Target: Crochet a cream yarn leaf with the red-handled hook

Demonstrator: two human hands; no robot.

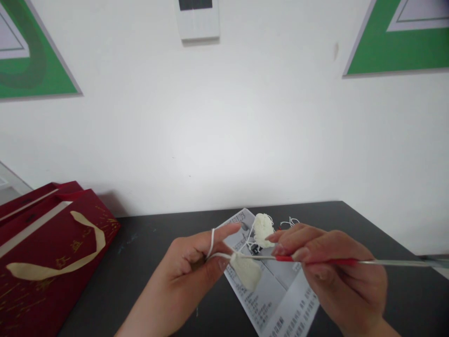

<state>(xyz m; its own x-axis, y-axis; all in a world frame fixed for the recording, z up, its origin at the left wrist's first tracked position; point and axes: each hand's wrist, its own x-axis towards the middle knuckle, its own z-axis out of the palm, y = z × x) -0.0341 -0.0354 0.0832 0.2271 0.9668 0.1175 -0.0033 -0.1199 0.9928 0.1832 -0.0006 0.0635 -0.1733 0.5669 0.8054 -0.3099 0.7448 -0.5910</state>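
Note:
My left hand pinches the top of a small cream crochet piece, which hangs below the fingertips. White yarn loops around its raised index finger and runs to the piece. In my right hand is a crochet hook with a red grip, held nearly level. Its thin metal shaft points left and meets the top of the crochet piece; whether the tip is inside a stitch I cannot tell. Behind the hands, a cream bundle of yarn rests on a printed sheet.
Dark red gift bags with a cream ribbon handle stand on the left of the black table. A white wall rises behind the table's back edge. Green framed panels and a white box are fixed on it.

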